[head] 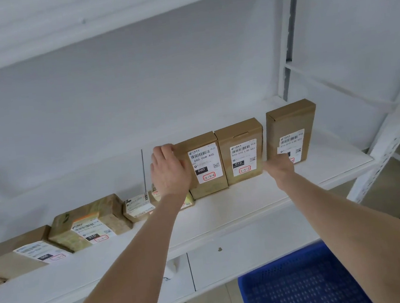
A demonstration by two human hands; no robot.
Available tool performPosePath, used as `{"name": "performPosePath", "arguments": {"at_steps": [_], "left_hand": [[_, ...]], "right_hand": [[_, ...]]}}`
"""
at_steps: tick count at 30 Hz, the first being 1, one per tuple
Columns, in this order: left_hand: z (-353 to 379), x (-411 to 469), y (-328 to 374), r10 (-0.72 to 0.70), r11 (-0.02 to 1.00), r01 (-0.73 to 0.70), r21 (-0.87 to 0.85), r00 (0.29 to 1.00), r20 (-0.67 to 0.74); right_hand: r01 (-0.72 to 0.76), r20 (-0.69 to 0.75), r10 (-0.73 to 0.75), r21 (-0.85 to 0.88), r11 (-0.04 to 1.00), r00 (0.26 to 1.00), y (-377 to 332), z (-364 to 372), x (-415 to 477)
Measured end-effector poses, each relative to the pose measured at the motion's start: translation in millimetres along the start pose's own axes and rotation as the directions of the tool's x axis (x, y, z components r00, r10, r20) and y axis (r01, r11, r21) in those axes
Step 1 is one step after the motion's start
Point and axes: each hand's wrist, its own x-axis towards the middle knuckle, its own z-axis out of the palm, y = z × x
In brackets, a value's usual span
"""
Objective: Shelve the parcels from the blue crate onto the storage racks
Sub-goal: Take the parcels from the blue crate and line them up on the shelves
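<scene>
Three brown cardboard parcels stand upright on the white shelf (pixel 237 204). My left hand (pixel 170 171) grips the left side of the parcel marked 060 (pixel 204 163), fingers curled over its top corner. Beside it stands the middle parcel marked 010 (pixel 242 150). My right hand (pixel 279 166) reaches into the gap between the middle parcel and the right parcel (pixel 291 131), touching the right parcel's lower front; its fingers are mostly hidden. The blue crate (pixel 299 287) sits low at the bottom right, and the part in view holds nothing.
Several taped parcels (pixel 92 221) lie flat along the shelf to the left, and small ones (pixel 138 205) sit behind my left wrist. A white rack upright (pixel 287 29) rises at the right. Another shelf board (pixel 55 25) hangs overhead.
</scene>
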Motion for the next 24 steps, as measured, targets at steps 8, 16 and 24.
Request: {"name": "performPosePath", "arguments": {"at_steps": [8,16,24], "left_hand": [[34,13,111,0.337,0.911,-0.400,0.097,0.860,0.383],[66,15,147,0.209,0.943,-0.290,0.164,0.899,0.386],[77,8,147,0.186,0.958,-0.238,0.158,0.939,0.289]], "right_hand": [[0.092,-0.094,-0.077,0.165,0.982,0.993,-5,-54,9],[0.126,0.015,-0.133,0.236,0.964,0.991,-1,-96,65],[0.162,0.139,-0.211,0.299,0.940,0.967,6,-84,106]]}}
